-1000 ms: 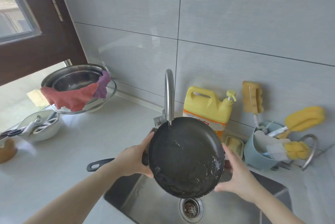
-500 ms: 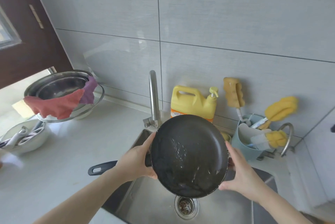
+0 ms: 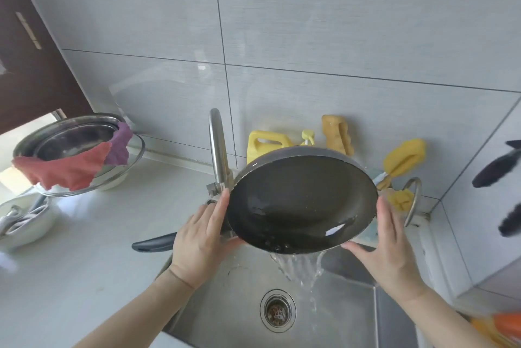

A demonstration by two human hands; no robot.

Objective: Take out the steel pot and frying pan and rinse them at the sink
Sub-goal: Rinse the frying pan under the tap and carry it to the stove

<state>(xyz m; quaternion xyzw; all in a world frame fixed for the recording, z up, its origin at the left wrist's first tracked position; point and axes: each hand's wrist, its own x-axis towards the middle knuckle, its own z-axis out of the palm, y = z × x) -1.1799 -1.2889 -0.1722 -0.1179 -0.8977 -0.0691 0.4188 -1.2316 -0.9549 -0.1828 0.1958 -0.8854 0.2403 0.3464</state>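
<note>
I hold a black frying pan tilted over the steel sink, and water pours off its lower rim toward the drain. My left hand grips the pan's left rim where the black handle joins, thumb up along the edge. My right hand presses flat against the right rim, fingers straight and thumb under the pan. A steel pot sits on the counter at the far left, with a red cloth and a purple cloth draped over its rim.
The steel tap rises just behind the pan's left edge. A yellow detergent bottle and yellow sponge brushes stand against the tiled wall. A white bowl with utensils sits at the left edge. Black utensils hang on the right wall.
The pan has tipped from facing me to lying flatter, and water now spills from its lower rim. My right hand has opened flat against the rim. The view has swung right.
</note>
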